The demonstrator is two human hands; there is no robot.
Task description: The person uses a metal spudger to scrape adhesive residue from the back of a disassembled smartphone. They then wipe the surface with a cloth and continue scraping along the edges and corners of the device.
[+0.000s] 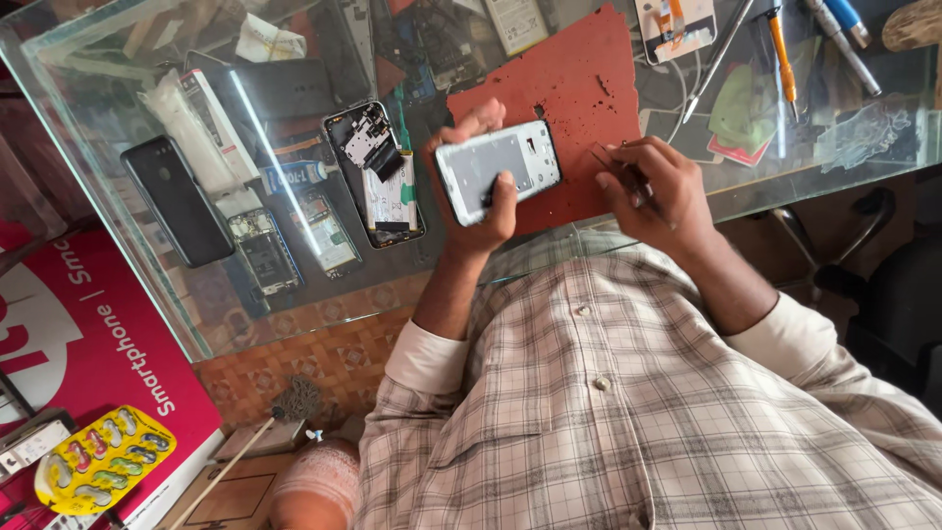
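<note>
left hand [478,186] gripping white phone frame [497,167], right hand [653,186] pinching tweezers [610,165]

This is a phone repair shop or small workshop. A glass tabletop [118,211] carries an opened phone [376,175] with its circuit parts bare, a black phone [177,201] lying flat and more stripped phone bodies [263,250] beside them. A red work mat [564,83] marked with dark specks lies on the glass, and screwdrivers [780,49] and tweezers [716,54] rest near the far edge. A pink smartphone poster [93,339] leans beside the tabletop.
</note>
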